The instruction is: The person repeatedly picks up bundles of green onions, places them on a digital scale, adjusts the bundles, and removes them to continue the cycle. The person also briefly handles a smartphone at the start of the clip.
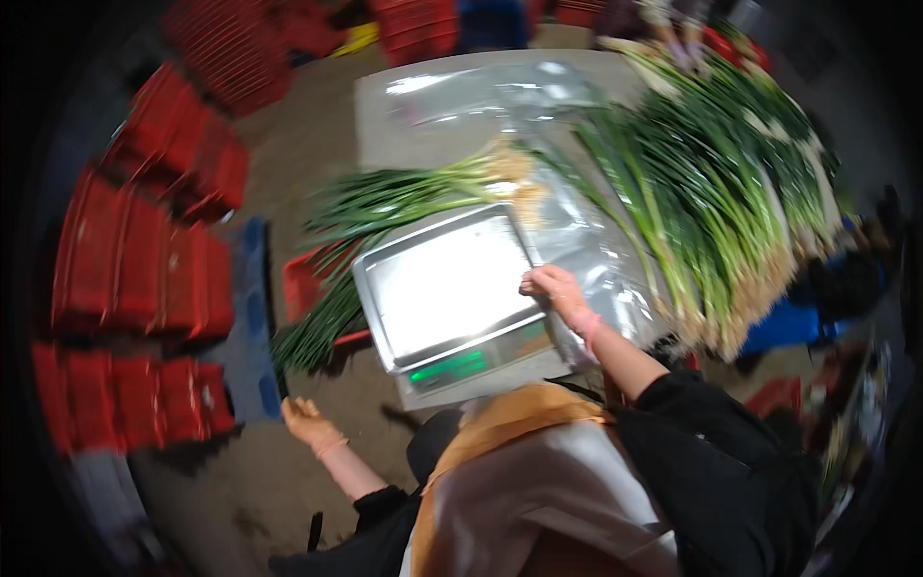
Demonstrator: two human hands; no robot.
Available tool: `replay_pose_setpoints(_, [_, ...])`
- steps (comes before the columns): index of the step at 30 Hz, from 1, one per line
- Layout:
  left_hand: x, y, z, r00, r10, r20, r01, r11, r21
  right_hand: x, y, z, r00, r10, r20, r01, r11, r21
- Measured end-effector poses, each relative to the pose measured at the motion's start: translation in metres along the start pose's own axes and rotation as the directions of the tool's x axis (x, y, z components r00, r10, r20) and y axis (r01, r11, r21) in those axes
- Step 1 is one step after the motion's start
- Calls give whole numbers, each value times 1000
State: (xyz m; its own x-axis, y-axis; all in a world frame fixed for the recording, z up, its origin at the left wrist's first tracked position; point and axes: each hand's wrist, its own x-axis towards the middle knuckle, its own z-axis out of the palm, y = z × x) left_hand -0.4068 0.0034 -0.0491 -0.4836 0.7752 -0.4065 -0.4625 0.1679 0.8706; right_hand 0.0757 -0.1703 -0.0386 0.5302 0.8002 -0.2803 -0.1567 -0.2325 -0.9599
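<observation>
A weighing scale with a shiny metal pan (pixel 451 288) and a lit green display stands at the near edge of the table; nothing lies on the pan. My right hand (pixel 554 285) is at the pan's right edge, fingers curled; blur hides whether it grips anything. Out to the lower left, over the floor, my left hand (pixel 306 418) has bent fingers and holds nothing visible. Behind the scale lies a bunch of green onions (pixel 433 184), roots to the right. More green tops (pixel 317 339) hang left of the scale, over a red crate (pixel 306 288).
A large heap of green onions (pixel 721 195) covers the table's right side. Clear plastic bags (pixel 461 94) lie on the table (pixel 375 137). Stacked red crates (pixel 151 267) stand at the left beside a blue pallet (pixel 252 310). Another person's hands (pixel 681 54) are at the far right end.
</observation>
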Motion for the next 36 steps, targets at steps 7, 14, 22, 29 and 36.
replay_pose_setpoints(7, [-68,-6,111,929,235,284,-297,934,198,-14,15,-129,895,135,-425,-126,991,49])
replay_pose_setpoints(14, [-275,-69,221,22,-62,998,-682,729,60,8,-26,-118,946,-17,-325,-89,948,-306])
replay_pose_setpoints(22, [-378,-111,248,-342,116,933,-882,302,-361,26,-69,-63,961,-137,-239,-51,766,-641])
replay_pose_setpoints(29, [-371,-130,242,-199,-204,959,-849,525,-65,19,-70,-54,933,-152,-327,-137,690,-711])
replay_pose_setpoints(36, [-366,-122,233,-381,-542,749,-573,774,269,12,-51,-54,914,-206,-350,-32,822,-568])
